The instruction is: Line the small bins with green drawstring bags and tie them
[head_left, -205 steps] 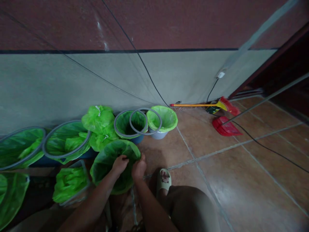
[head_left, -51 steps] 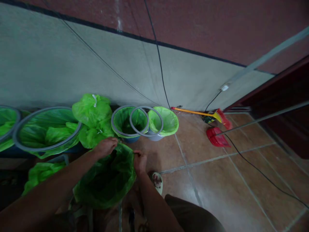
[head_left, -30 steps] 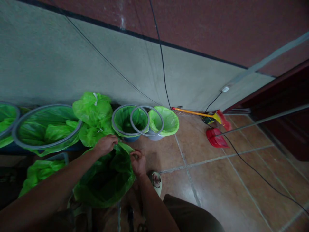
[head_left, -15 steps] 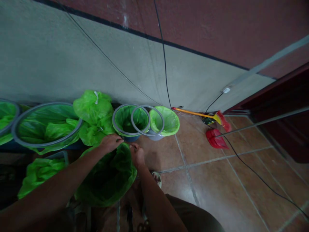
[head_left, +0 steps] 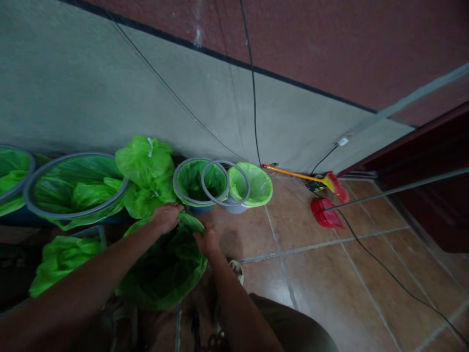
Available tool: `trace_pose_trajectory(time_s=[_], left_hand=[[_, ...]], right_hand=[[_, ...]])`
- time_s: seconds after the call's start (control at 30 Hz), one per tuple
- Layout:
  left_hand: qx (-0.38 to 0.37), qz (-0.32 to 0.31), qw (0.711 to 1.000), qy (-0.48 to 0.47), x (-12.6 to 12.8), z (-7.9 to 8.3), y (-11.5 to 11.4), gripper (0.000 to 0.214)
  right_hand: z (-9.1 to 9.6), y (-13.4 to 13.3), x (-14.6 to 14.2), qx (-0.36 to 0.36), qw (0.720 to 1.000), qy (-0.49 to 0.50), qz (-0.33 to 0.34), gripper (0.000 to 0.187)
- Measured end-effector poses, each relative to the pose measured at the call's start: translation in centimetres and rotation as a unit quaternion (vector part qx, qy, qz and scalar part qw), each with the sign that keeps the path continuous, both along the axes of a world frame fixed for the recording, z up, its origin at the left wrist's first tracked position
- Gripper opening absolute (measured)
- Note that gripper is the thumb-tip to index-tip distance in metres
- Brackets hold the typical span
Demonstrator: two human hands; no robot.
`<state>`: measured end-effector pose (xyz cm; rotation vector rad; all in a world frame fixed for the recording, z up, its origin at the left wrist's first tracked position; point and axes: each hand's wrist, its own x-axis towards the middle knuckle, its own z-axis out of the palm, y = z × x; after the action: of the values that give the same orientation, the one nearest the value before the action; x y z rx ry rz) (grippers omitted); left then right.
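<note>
A green bin liner point(head_left: 164, 288) spreads open right in front of me, its dark inside facing up; the bin under it is hidden. My left hand point(head_left: 167, 218) is closed on the far rim of this liner. My right hand point(head_left: 207, 239) pinches the same rim on the right side, thumb on the inner face. Between both hands a strip of the green film is drawn up. Just beyond them stands a small lined bin point(head_left: 196, 204) with a grey rim. A loose grey ring point(head_left: 249, 183) lies across it and the pale-green lined bin point(head_left: 262, 178) beside it.
Large lined bins point(head_left: 78, 215) stand along the wall at left, with knotted green bags point(head_left: 144, 159) beside them. Crumpled green film point(head_left: 68, 256) sits nearer me. A broom point(head_left: 293, 171), a red dustpan point(head_left: 326, 213) and a black cable point(head_left: 381, 271) lie at right on the tiled floor.
The right hand has shifted its hold slightly along the rim, and more film now shows raised between the hands. The left hand keeps its place. The view has tilted slightly.
</note>
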<state>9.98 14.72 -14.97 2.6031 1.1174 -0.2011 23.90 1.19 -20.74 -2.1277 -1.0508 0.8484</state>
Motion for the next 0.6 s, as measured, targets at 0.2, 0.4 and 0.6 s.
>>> trace_pose_trajectory(time_s=[0.2, 0.4, 0.6], left_hand=[[-0.008, 0.080, 0.996, 0.033, -1.0, 1.8, 1.7, 0.053], [-0.018, 0.115, 0.993, 0.014, -3.4, 3.7, 3.1, 0.041], [-0.019, 0.162, 0.986, 0.038, -7.7, 5.1, 2.2, 0.041]], right_hand=[[2.1, -2.0, 1.2, 0.025, 0.994, 0.025, -0.100, 0.034], [2.0, -2.3, -1.2, -0.062, 0.997, -0.046, -0.020, 0.036], [2.0, -2.5, -2.6, -0.112, 0.987, -0.106, -0.035, 0.031]])
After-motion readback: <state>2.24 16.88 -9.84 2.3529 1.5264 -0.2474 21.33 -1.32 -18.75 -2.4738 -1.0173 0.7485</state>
